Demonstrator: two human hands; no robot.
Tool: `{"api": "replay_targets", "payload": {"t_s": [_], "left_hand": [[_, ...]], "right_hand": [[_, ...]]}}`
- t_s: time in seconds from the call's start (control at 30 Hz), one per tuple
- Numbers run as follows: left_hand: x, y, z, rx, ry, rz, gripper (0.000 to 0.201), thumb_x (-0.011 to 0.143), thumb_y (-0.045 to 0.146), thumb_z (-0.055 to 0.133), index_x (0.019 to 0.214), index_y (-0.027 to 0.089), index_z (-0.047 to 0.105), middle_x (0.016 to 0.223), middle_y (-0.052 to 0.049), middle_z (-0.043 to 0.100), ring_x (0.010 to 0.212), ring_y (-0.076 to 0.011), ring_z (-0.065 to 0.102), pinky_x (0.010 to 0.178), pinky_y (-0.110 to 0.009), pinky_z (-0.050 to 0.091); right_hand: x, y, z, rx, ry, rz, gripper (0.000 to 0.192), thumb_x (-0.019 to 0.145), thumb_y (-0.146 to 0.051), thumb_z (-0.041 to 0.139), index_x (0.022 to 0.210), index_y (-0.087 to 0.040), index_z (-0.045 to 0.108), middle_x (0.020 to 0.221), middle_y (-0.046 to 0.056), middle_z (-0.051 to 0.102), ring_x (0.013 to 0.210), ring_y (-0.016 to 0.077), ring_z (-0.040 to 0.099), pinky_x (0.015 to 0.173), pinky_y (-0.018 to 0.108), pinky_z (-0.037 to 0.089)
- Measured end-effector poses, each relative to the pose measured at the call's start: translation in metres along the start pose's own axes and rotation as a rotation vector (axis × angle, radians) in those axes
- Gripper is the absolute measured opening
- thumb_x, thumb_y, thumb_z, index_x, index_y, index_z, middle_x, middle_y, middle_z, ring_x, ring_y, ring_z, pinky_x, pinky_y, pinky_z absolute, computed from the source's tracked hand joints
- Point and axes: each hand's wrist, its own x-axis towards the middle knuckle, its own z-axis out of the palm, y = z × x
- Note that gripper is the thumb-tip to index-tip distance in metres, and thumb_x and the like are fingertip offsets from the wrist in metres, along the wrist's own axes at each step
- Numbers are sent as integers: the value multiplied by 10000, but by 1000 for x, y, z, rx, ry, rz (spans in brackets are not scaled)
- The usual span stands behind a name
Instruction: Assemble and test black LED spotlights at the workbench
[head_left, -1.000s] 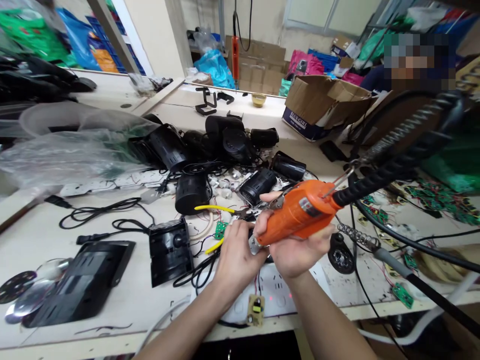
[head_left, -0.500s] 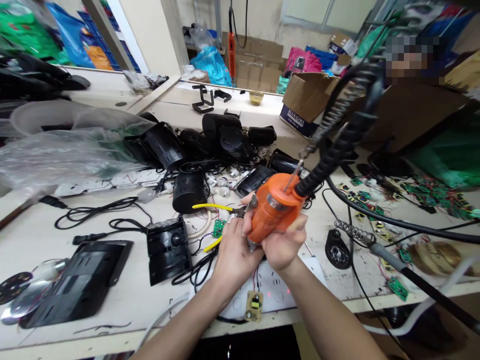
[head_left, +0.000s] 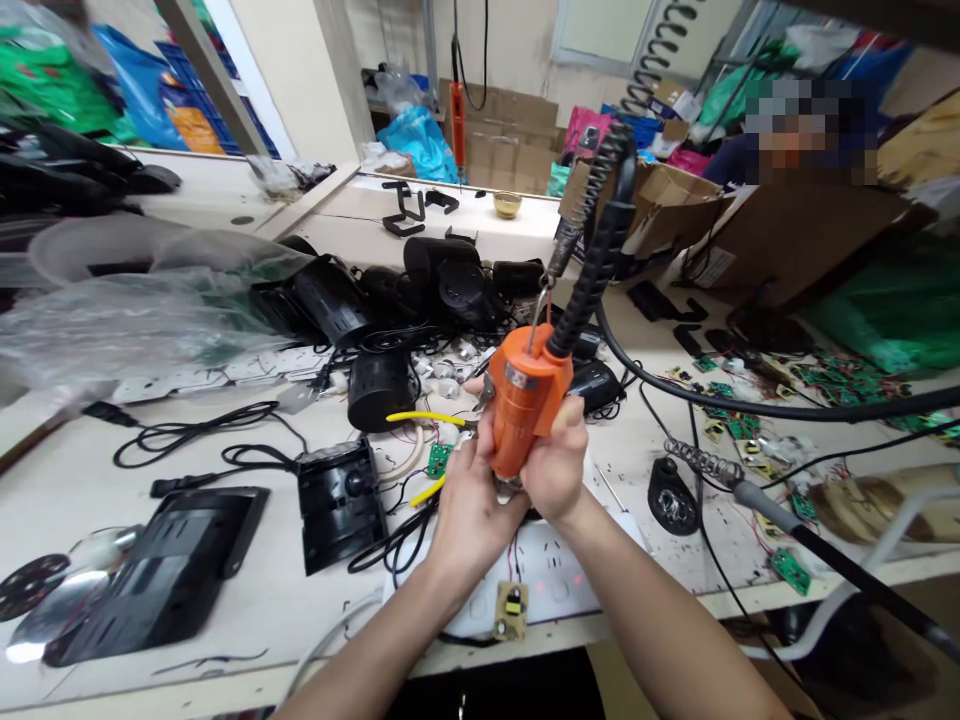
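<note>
My right hand [head_left: 559,462] is wrapped around an orange electric screwdriver [head_left: 521,400], which tilts with its cable end up and away from me. Close against it, my left hand [head_left: 476,500] is closed on something mostly hidden behind the hands and tool; a bit of metal shows below the orange body. Thin wires run down from there to a small tan circuit board [head_left: 511,612]. Yellow-handled pliers [head_left: 424,416] lie beside my left fingers. A green circuit board [head_left: 439,459] sits between their handles.
A white power strip [head_left: 551,570] lies under my hands. Black housings [head_left: 341,505] and cables spread to the left and behind. On the right are a soldering iron holder spring [head_left: 701,460], loose circuit boards [head_left: 791,570] and a thick black cable. Another person is behind cardboard boxes [head_left: 810,240].
The electric screwdriver has shifted left and stands more upright, with its cable and hanging spring swung left too. My right hand moved slightly left with it; my left hand stays nearly in place.
</note>
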Motion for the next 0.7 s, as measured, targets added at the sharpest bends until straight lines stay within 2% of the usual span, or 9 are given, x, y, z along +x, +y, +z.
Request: {"api": "replay_targets", "payload": {"t_s": [0.1, 0.3, 0.43, 0.53, 0.7], "left_hand": [[-1, -1, 0, 6, -15, -17, 412, 714, 184, 646, 1122, 160, 601, 1037, -104, 594, 1056, -305, 548, 873, -463, 497], [-2, -3, 1, 31, -12, -8, 444, 721, 165, 619, 1164, 144, 598, 997, -103, 597, 996, -292, 569, 863, -454, 516], [-3, -6, 3, 29, 11, 3, 417, 707, 158, 627, 1124, 164, 613, 1081, -112, 621, 1058, -306, 578, 898, -473, 512], [-2, -8, 3, 7, 5, 11, 376, 703, 154, 631, 1079, 173, 624, 1096, -117, 641, 1086, -331, 583, 908, -502, 507], [-2, -6, 1, -20, -9, 3, 407, 707, 149, 622, 1113, 172, 615, 1094, -136, 646, 1144, -365, 563, 901, -527, 511]], "right_hand": [[2, -2, -1, 45, 25, 33, 835, 723, -880, 353, 981, -155, 677, 545, 15, 549, 448, 146, 446, 447, 283, 351], [4, -1, -2, 68, 33, 38, 827, 714, -889, 360, 968, -169, 678, 533, 14, 543, 442, 150, 450, 435, 280, 343], [6, 0, 1, 47, -12, 37, 855, 697, -929, 298, 828, -176, 679, 510, 16, 520, 426, 143, 436, 411, 277, 351], [8, 0, 2, 7, -59, 31, 858, 712, -932, 244, 693, -179, 655, 494, 23, 506, 447, 151, 478, 433, 284, 402], [7, 3, 1, -32, -80, 15, 852, 743, -914, 195, 628, -187, 624, 524, 36, 531, 502, 160, 535, 465, 282, 450]]}}
